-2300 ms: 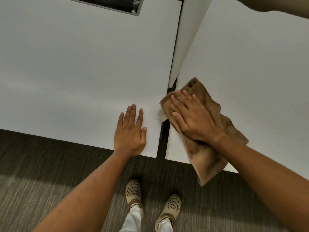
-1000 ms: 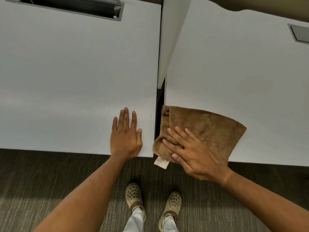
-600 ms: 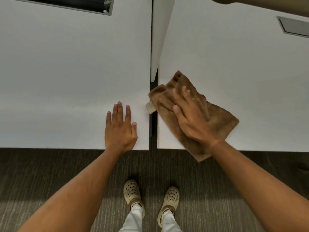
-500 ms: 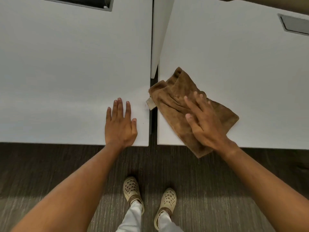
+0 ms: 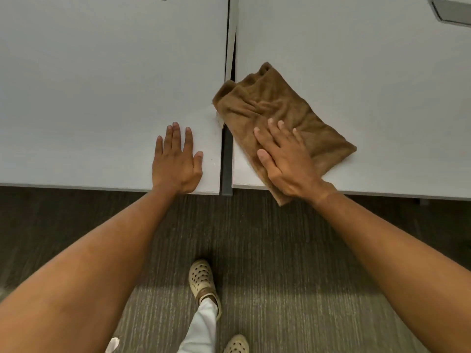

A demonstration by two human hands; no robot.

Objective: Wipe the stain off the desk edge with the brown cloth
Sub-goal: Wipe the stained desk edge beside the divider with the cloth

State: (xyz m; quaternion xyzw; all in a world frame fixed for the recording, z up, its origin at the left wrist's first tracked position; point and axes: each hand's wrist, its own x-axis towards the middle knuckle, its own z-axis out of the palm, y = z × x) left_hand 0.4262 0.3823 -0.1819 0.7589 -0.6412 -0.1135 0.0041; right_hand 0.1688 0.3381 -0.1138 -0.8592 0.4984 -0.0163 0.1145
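Note:
The brown cloth [image 5: 275,105] lies rumpled on the right white desk [image 5: 369,72], its left corner reaching across the dark gap onto the left desk's edge. My right hand [image 5: 285,159] presses flat on the cloth's near part, close to the desk's front edge, fingers spread. A corner of the cloth hangs over the front edge beneath my wrist. My left hand [image 5: 177,159] rests flat and empty on the left white desk [image 5: 102,85], near its right front corner. No stain is visible on the desk edges.
A narrow dark gap [image 5: 226,161] separates the two desks, with a white divider panel [image 5: 231,29] behind it. A grey cable hatch [image 5: 451,10] sits at the right desk's far corner. Below is dark carpet [image 5: 280,250] and my feet in beige clogs [image 5: 202,278].
My right hand has slid back toward the desk's front edge on the cloth. The cloth has spread slightly and shifted with it. My left hand has stayed flat in place.

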